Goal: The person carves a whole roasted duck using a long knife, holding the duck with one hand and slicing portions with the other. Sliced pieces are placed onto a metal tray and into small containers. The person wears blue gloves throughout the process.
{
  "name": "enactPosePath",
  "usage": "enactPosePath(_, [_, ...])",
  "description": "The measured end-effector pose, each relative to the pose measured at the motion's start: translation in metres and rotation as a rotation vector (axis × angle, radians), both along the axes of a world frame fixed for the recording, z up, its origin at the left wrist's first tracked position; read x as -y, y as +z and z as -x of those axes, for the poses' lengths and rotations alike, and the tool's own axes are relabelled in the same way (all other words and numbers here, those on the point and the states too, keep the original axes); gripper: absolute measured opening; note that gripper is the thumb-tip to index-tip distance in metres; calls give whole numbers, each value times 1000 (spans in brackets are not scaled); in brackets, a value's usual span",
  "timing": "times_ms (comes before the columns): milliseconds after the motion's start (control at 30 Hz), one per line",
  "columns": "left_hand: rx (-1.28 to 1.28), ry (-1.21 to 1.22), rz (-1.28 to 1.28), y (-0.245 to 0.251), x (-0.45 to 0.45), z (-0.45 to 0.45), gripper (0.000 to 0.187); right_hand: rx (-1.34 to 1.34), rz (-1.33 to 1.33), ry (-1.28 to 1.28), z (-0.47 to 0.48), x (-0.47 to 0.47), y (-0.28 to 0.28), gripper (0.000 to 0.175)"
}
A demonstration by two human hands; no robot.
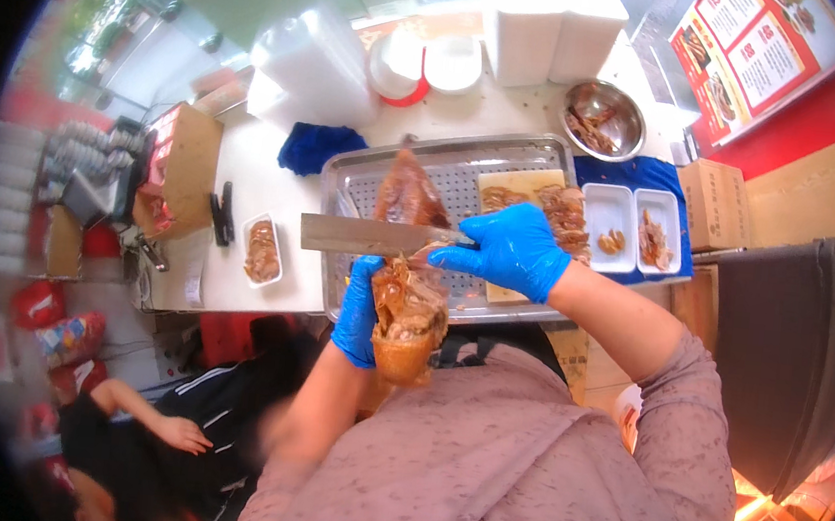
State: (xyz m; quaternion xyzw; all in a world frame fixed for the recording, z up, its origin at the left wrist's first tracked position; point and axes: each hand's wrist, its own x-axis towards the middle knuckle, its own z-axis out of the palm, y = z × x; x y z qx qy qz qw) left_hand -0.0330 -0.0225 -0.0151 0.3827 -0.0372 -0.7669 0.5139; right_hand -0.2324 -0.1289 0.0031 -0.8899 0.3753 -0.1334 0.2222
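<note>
My left hand (356, 322), in a blue glove, grips a roast duck (402, 353) from the left side, above the near part of a perforated steel tray (354, 171). Much of the duck's near side is cut open, while browned skin covers its far end. In my gloved right hand (515, 251) is a cleaver (359, 236), its blade lying flat across the duck. A strip of meat or skin shows by my right thumb and the blade. Partly behind that hand is a cutting board (506, 295) with sliced duck meat (565, 214).
Two white foam trays (606, 262) with some meat rest on a blue cloth (626, 173) at right. A steel bowl (621, 103) holds bony pieces. Left are a filled foam tray (259, 281), a stapler (223, 215) and a cardboard box (189, 163). A person (175, 433) sits at lower left.
</note>
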Motion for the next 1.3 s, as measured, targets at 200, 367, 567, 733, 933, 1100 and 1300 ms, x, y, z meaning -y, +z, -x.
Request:
enactPosePath(200, [22,68,-39,-7,6,-23,45,106,-380,-260,84,15,0,56])
enactPosePath(367, [120,138,-78,7,6,-24,42,-249,-110,-249,167,16,-88,48])
enactPosePath(567, [165,120,-106,-1,7,-26,44,-397,-140,-261,172,8,-130,43])
enactPosePath(733, [75,71,-152,-6,6,-23,51,-397,-129,-290,171,12,-131,44])
enactPosePath(933, [-33,102,-153,-2,8,-17,53,-405,-107,-423,156,4,-133,54])
enactPosePath(1100, [-239,96,-153,5,2,-26,60,-212,-60,-505,172,-2,-124,48])
enactPosePath(1300, [-379,-28,-44,4,3,-23,66,318,356,-182,100,25,-24,32])
